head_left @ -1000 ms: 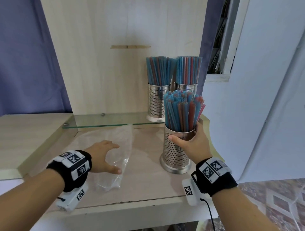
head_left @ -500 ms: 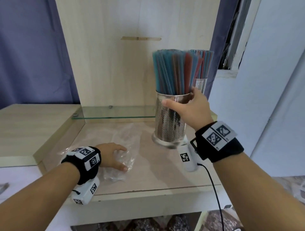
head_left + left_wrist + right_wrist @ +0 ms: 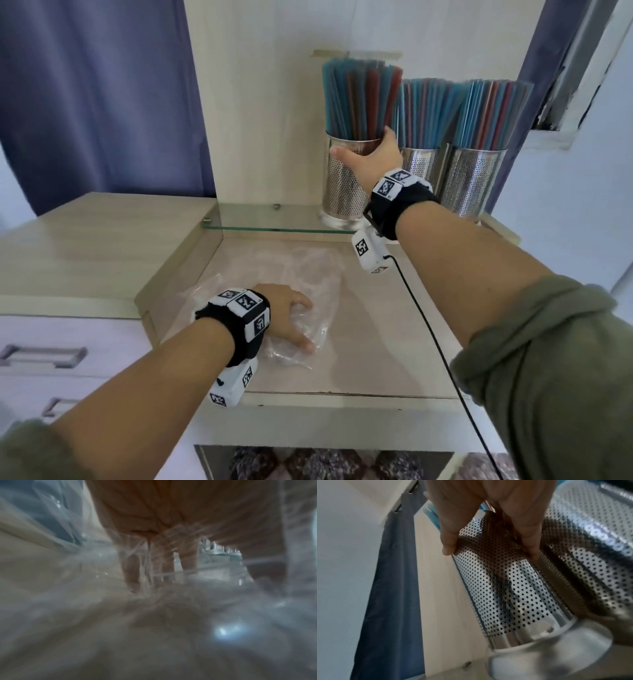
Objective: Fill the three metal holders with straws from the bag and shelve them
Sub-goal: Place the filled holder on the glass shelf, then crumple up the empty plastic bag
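Three perforated metal holders full of blue and red straws line up on the glass shelf [image 3: 274, 219]. My right hand [image 3: 368, 154] grips the rim of the leftmost holder [image 3: 342, 192], thumb on the front and fingers round the right side. Its base sits at shelf level, close beside the middle holder [image 3: 419, 164]; the right holder [image 3: 472, 185] stands past that. In the right wrist view my right hand [image 3: 491, 553] clasps this leftmost holder [image 3: 513, 588]. My left hand [image 3: 291, 322] lies on the crumpled clear plastic bag [image 3: 308, 274], fingers curled into it. Left wrist view: fingers [image 3: 132, 572] wrapped in plastic film.
The wooden counter [image 3: 376, 342] is recessed under the shelf, with a raised ledge [image 3: 102, 246] to the left. A wooden back panel [image 3: 257, 120] rises behind the shelf. Blue curtains [image 3: 102, 102] hang beyond. Drawers with metal handles [image 3: 41, 354] sit at the lower left.
My right hand lifted the third holder off the counter and carried it up and back to the glass shelf, left of the other two. My left hand curled and bunched the bag.
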The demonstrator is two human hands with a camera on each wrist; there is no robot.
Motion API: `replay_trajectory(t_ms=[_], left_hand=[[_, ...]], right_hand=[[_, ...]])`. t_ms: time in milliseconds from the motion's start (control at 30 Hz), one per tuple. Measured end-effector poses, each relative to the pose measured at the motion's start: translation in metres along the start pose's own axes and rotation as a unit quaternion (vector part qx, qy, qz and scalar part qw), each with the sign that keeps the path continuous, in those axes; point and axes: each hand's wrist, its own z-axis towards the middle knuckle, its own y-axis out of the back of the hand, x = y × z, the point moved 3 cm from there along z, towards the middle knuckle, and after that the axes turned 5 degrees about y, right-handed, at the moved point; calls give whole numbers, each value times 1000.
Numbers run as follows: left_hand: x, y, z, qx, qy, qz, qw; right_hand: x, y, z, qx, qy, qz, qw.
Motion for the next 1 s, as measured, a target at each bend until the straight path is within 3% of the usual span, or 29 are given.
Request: replay_trajectory(t_ms=[200,433,567,700,867,933,1000], left_hand=[[1,-2,6,-14,-8,11,1000],[3,-2,9,-15,-6,3,1000],[2,-3,8,-13,-1,-3,1000],[2,-1,6,-7,-2,2,1000],[-4,0,-6,21,-17,-6,1000],[-6,-3,-12,63,-14,-27,998],[-10,-5,-18,61,0,-41,997]], right_hand=[[-19,-28,13,-8,-22,6,1000],[-25,-26,18,57,-29,-14,998],[-20,-14,-4,93,-33,-103,990],[-10,5,-52,139,15,-124,982],[-11,51,-126,329,55,-213,918],[-15,72,-154,379,65,-260,886],[-23,88,-176,408,79,-287,863]])
